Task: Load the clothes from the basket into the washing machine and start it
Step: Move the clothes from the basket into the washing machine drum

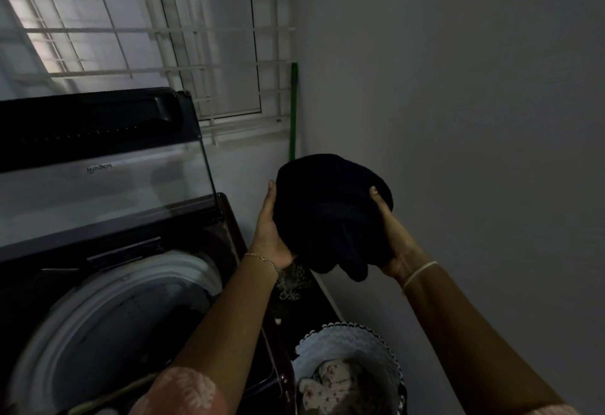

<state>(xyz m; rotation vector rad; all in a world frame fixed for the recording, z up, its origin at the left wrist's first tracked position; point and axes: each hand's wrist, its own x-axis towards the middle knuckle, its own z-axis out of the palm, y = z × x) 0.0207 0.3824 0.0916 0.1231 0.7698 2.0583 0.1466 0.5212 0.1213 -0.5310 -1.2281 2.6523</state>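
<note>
Both left hand (268, 229), right hand (394, 246) fingers (374, 192) around dark garment (330, 214); floral clothes (330, 386) in basket (330, 344).

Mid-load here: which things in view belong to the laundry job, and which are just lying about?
Job: dark garment held by left hand and right hand; washing machine, lid open; basket; floral clothes inside it.
Lying about: green pole; window grille.

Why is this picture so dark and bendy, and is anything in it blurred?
Head view: dim, lit mainly through the white barred window, so the bundled black cloth in the left hand and right hand shows no detail; head view: the wide lens bows the bars and the washer's raised glass lid; head view: the white drum rim is smeared.
</note>
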